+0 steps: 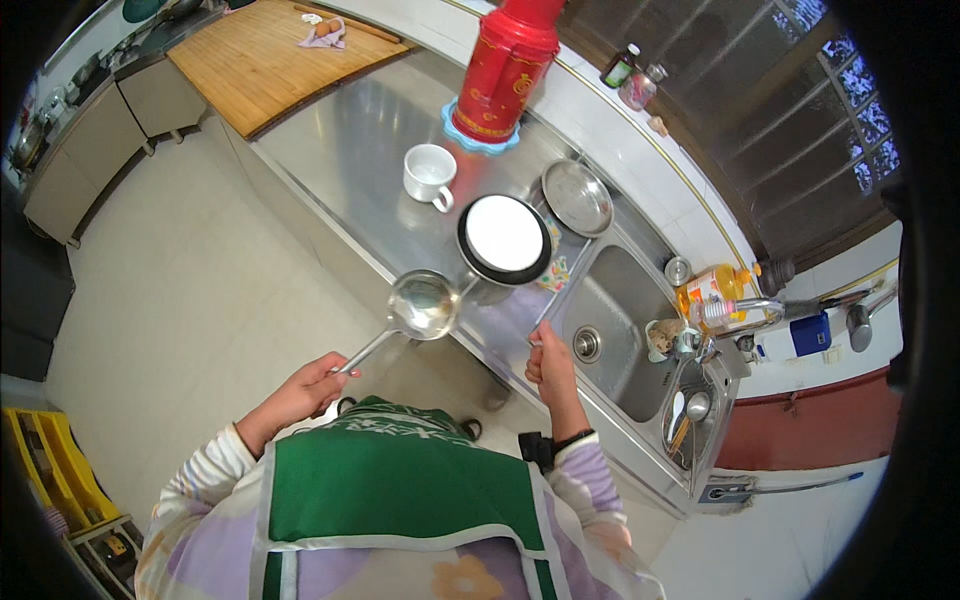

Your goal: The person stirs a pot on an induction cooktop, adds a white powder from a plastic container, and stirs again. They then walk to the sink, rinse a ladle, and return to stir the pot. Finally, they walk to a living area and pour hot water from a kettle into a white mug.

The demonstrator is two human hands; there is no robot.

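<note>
My left hand (319,382) grips the handle of a steel ladle (422,304), its bowl facing up over the counter's front edge. In my right hand (553,364) is a thin metal rod (559,294), which points away from me along the sink's left side; its far end lies near a shallow steel dish (577,198). Between the two tools stands a round container (504,234) with a black rim and a bright white round top; whether that is a lid or its contents I cannot tell. A white mug (430,174) rests behind it to the left.
A red thermos flask (504,79) stands on a blue mat near the wall. To the right is a steel sink (619,322) with a faucet (761,307) and an oil bottle (712,291). A wooden board (281,67) holding eggs (326,28) on a cloth lies far left.
</note>
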